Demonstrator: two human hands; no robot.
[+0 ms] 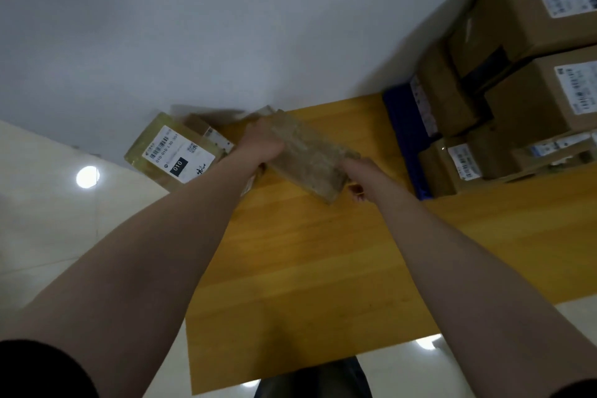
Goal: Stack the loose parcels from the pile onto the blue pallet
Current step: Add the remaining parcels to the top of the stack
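A flat brown parcel is held above the yellow wooden table, tilted. My left hand grips its far left end and my right hand grips its near right end. The pile on the left holds a yellowish parcel with a white label and a smaller box behind it, partly hidden by my left arm. The blue pallet sits at the table's right, loaded with several brown cardboard boxes.
The stacked boxes on the pallet rise high along the right side. A white wall runs behind the table. Glossy pale floor tiles lie left of and below the table. My legs show at the table's near edge.
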